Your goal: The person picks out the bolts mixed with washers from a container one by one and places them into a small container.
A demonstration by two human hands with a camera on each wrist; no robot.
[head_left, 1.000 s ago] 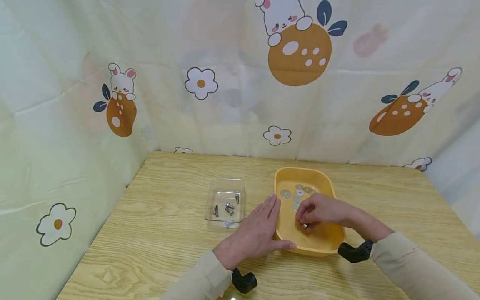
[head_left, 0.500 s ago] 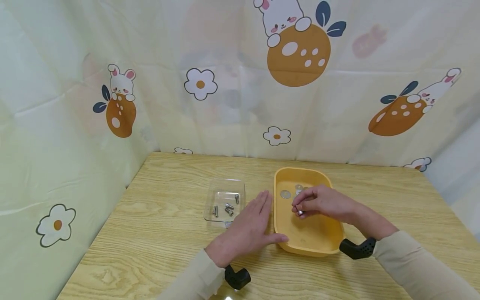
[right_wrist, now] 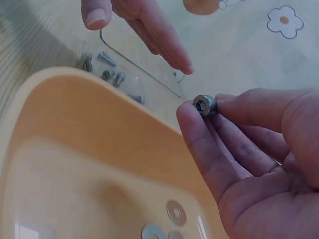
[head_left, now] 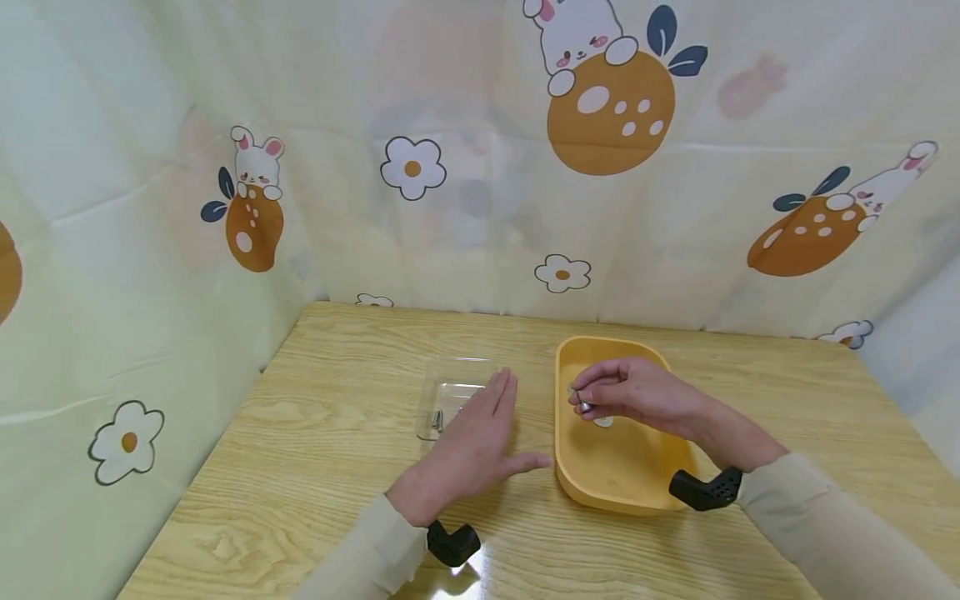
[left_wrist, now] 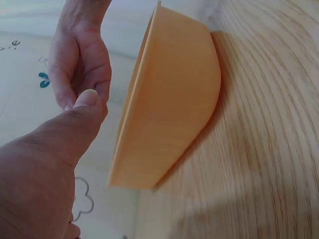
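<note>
My right hand [head_left: 645,400] is raised over the yellow tray [head_left: 615,475], pinching a socket head screw [right_wrist: 204,105] between thumb and fingers. In the right wrist view the screw's hex socket shows, while the fingers hide its shank. Several flat washers [right_wrist: 176,212] lie on the tray floor, partly covered by the right hand in the head view. My left hand [head_left: 468,446] holds nothing, its fingers straight and its thumb pointing toward the tray's left wall. It overlaps the clear plastic box [head_left: 453,365] in the head view. Several similar screws [right_wrist: 119,78] lie in that box.
Both containers stand on a wood-grain table [head_left: 300,450], the box left of the tray. A printed curtain [head_left: 480,217] hangs behind the table and along its left side. Black wrist mounts [head_left: 453,546] stick out from both sleeves.
My right hand has lifted the screw off the tray floor and moved it left and away from me. The left hand has let go of the tray's side and shifted left over the box.
</note>
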